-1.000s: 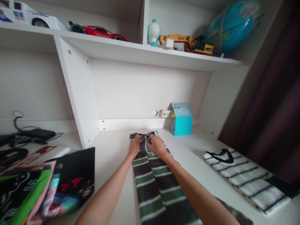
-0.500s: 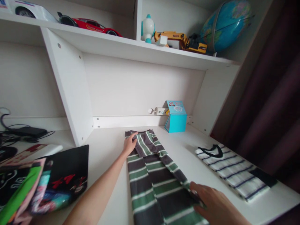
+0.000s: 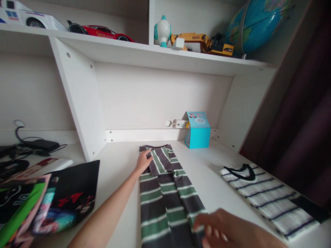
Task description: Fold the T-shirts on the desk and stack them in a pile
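A dark grey shirt with green and white stripes (image 3: 165, 196) lies folded lengthwise on the white desk (image 3: 121, 168). My left hand (image 3: 143, 161) rests on its far left corner by the collar, fingers curled onto the cloth. My right hand (image 3: 222, 229) is at the shirt's near right edge, fingers bent and pinching the fabric there; it is blurred.
A folded white shirt with dark stripes (image 3: 269, 198) lies on the right. A stack of dark printed clothes (image 3: 51, 203) sits on the left. A turquoise box (image 3: 198, 131) stands at the back. Toy cars, an excavator and a globe (image 3: 256, 24) fill the upper shelf.
My right hand left the collar and came down along the shirt's right edge to the near end. The right side of the shirt now lies folded straighter. My left hand stayed at the collar.
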